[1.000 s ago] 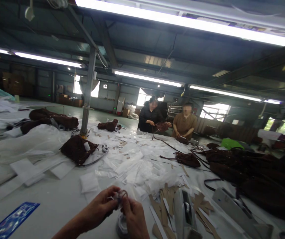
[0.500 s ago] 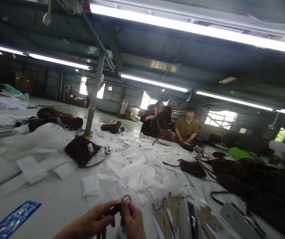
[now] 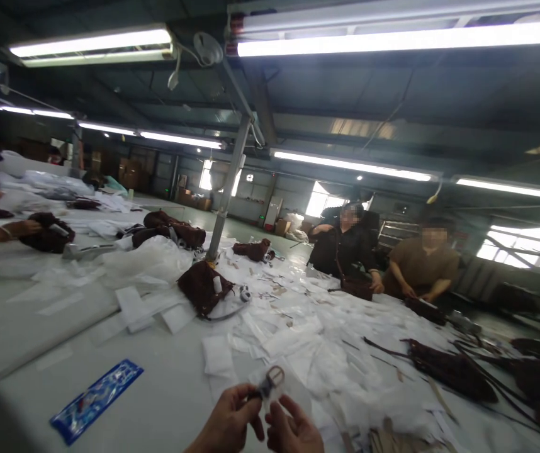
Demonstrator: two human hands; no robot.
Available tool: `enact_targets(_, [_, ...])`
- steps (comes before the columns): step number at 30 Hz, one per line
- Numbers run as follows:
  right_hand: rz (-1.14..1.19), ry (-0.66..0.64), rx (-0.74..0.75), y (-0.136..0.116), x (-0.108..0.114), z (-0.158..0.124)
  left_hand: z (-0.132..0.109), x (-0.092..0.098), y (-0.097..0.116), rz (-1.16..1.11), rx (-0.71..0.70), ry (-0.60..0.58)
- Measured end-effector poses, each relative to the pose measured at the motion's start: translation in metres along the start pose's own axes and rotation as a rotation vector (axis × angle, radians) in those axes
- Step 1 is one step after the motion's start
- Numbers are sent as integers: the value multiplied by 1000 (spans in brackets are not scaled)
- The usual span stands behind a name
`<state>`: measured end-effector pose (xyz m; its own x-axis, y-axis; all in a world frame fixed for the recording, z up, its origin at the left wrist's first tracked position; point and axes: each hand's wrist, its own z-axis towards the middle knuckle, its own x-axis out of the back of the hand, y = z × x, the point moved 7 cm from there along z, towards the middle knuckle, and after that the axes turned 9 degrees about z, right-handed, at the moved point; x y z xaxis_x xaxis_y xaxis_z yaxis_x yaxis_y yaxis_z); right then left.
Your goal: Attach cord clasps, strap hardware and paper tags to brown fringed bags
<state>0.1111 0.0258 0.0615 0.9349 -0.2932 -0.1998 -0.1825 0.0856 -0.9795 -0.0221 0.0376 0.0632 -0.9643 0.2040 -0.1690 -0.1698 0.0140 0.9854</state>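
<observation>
In front of me, at the lower middle of the head view, my left hand (image 3: 235,412) pinches a short dark strap. A metal buckle (image 3: 275,375) with a rounded frame sticks up from the strap's end. Just right of it is my right hand (image 3: 296,428), its fingers bent and drawn together below the buckle. A pale, see-through bit shows between the two hands, too blurred to name. White paper and film sheets (image 3: 218,355) lie on the table beyond my hands. A blue printed packet (image 3: 96,399) lies flat to the left.
A dark brown bag (image 3: 201,286) rests near a metal post (image 3: 230,189). More brown bags (image 3: 449,371) with straps lie at right. Two people (image 3: 345,245) handle bags across the table; another person's hand (image 3: 19,228) touches a bag at far left. Brown scraps (image 3: 388,437) lie near right.
The view has swung left, so the scene sits further right. The buckle now stands clear above my left hand, and my right hand has come off it to just below.
</observation>
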Motion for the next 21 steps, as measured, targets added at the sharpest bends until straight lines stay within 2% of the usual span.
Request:
enact_targets(2, [-116,109,139,-6,7,-10,-1,8,-9,34,35,65])
enact_targets(4, [-237,147,299,-15,9,-19,0,9,-14,66,23,62])
enact_targets(9, [-455,7,662,-21,-3,-25,1,1,-25,128,-50,-26])
enact_targets(13, [-705,65,1012,-19,-11,-35,2,4,-36,185,-50,20])
enact_targets(15, [-806,108,1088,-16,-15,-38,3,6,-39,207,-58,57])
enact_targets(17, [-862,118,1101,-14,-19,-39,3,7,-40,231,-65,71])
enact_targets(21, [-891,96,1047,-12,-22,-39,0,5,-36,309,-32,4])
